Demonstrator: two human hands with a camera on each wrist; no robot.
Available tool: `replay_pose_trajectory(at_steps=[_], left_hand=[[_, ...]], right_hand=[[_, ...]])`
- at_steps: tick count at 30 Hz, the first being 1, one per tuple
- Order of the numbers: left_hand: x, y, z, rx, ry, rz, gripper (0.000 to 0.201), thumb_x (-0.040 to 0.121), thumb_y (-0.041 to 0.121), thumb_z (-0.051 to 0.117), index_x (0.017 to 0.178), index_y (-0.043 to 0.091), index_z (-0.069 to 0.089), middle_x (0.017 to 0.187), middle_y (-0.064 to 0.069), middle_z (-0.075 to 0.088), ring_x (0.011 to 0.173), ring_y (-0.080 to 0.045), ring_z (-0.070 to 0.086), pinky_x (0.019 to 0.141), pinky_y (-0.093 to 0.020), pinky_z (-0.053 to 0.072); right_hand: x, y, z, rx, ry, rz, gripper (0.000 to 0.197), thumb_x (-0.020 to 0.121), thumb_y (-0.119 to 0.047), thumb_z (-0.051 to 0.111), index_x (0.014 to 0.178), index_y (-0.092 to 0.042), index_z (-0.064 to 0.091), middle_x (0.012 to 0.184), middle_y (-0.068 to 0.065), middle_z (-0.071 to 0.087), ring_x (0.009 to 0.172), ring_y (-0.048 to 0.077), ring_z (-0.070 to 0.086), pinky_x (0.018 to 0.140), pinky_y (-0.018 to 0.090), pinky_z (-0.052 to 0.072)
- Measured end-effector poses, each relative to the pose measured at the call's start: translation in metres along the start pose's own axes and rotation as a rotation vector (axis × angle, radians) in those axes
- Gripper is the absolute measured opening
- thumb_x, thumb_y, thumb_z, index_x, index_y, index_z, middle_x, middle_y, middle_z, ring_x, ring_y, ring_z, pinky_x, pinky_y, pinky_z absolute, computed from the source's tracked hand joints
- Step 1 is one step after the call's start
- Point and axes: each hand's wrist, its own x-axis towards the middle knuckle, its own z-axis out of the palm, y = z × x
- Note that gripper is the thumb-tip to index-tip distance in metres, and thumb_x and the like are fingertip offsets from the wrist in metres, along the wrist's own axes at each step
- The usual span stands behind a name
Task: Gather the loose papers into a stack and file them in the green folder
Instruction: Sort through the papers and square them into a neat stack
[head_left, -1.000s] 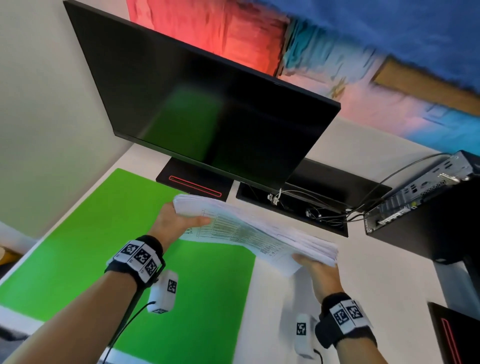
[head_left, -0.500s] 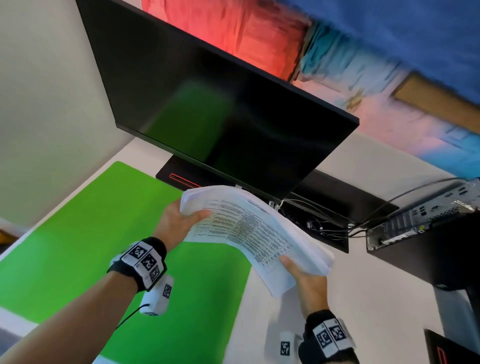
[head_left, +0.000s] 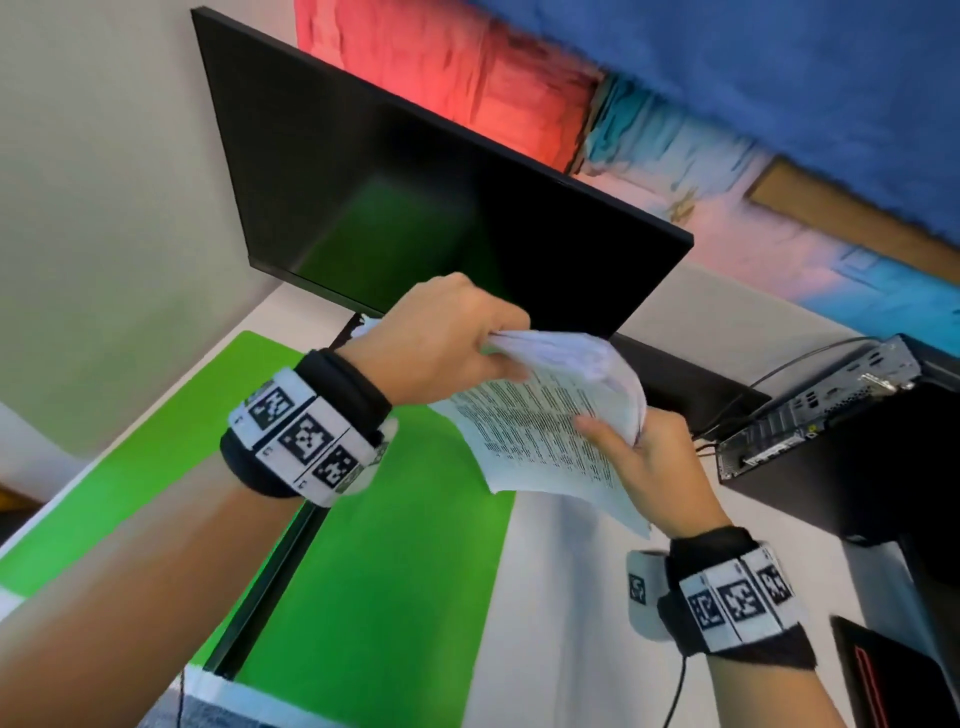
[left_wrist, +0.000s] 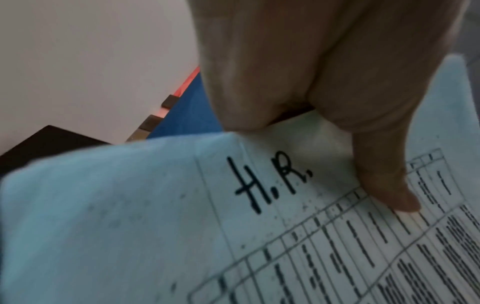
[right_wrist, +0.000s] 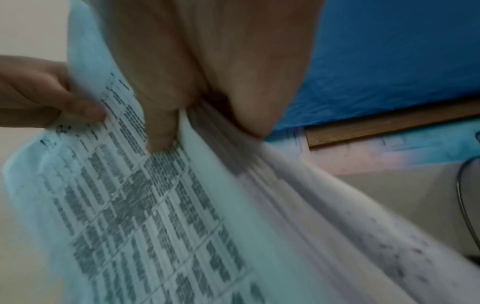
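Observation:
A thick stack of printed papers (head_left: 540, 431) is held in the air above the desk, tilted steeply with its printed face toward me. My left hand (head_left: 488, 348) grips its upper edge from above. My right hand (head_left: 618, 436) grips its right edge, thumb on the front sheet. In the left wrist view my thumb (left_wrist: 384, 185) presses on the top sheet (left_wrist: 155, 226), marked "H.R." by hand. The right wrist view shows my thumb (right_wrist: 161, 127) on the fanned stack (right_wrist: 155, 205). The green folder (head_left: 395, 545) lies open on the desk below the hands.
A black monitor (head_left: 415, 208) stands close behind the papers on its black base. A small computer (head_left: 810, 410) with cables sits on a black box at the right. A dark device (head_left: 883, 675) lies at the lower right. White desk (head_left: 561, 597) shows right of the folder.
The stack has gone from lying nearly flat between my hands to standing tilted up. My left hand has risen and moved over its top edge, and both hands have drawn closer together.

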Motion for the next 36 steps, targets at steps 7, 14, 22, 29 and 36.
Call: replay_pose_trajectory(at_steps=[7,14,22,29,36], left_hand=[[-0.032,-0.029,-0.006,-0.433,0.317,-0.329,0.059,0.060,0.048,0.088,0.103,0.016,0.064,0.091,0.007,0.072,0.081,-0.005,0.068,0.075,-0.025,0.055],[-0.080,-0.011,0.088,-0.931,0.063,-0.580,0.068,0.068,0.020,0.088,0.129,0.016,0.056,0.111,0.010,0.072,0.102,0.009,0.068,0.083,-0.009,0.053],[-0.136,0.006,0.171,-0.611,0.153,-0.845,0.028,0.100,0.030,0.053,0.114,0.006,0.047,0.107,-0.010,0.068,0.091,-0.027,0.068,0.080,-0.047,0.059],[-0.151,0.000,0.139,-0.247,0.163,-0.759,0.016,0.105,0.024,0.039,0.098,0.010,0.036,0.064,0.007,0.046,0.046,-0.012,0.038,0.044,-0.025,0.029],[-0.216,-0.069,0.093,0.011,-0.087,-1.072,0.036,0.099,0.040,0.050,0.115,0.008,0.049,0.104,-0.010,0.065,0.089,-0.027,0.061,0.080,-0.039,0.053]], right_hand=[[-0.042,-0.008,0.017,0.424,0.286,0.088,0.022,0.090,-0.003,0.065,0.111,-0.008,0.070,0.099,-0.026,0.075,0.094,-0.006,0.071,0.080,0.010,0.052],[-0.078,0.001,0.049,0.609,0.349,0.242,0.017,0.090,-0.009,0.066,0.104,-0.017,0.071,0.097,-0.016,0.079,0.092,-0.001,0.072,0.075,0.012,0.054],[-0.118,0.060,0.108,0.332,0.200,0.479,0.008,0.095,-0.017,0.062,0.089,-0.015,0.067,0.091,0.002,0.073,0.071,-0.008,0.067,0.072,0.024,0.055],[-0.114,0.039,0.100,0.366,0.144,0.409,0.010,0.096,-0.016,0.060,0.098,-0.008,0.065,0.085,0.006,0.066,0.071,0.010,0.057,0.058,0.005,0.045],[-0.135,0.037,0.134,0.715,0.026,0.751,0.020,0.095,-0.005,0.061,0.114,-0.007,0.066,0.096,-0.005,0.069,0.084,0.010,0.064,0.070,0.016,0.048]])
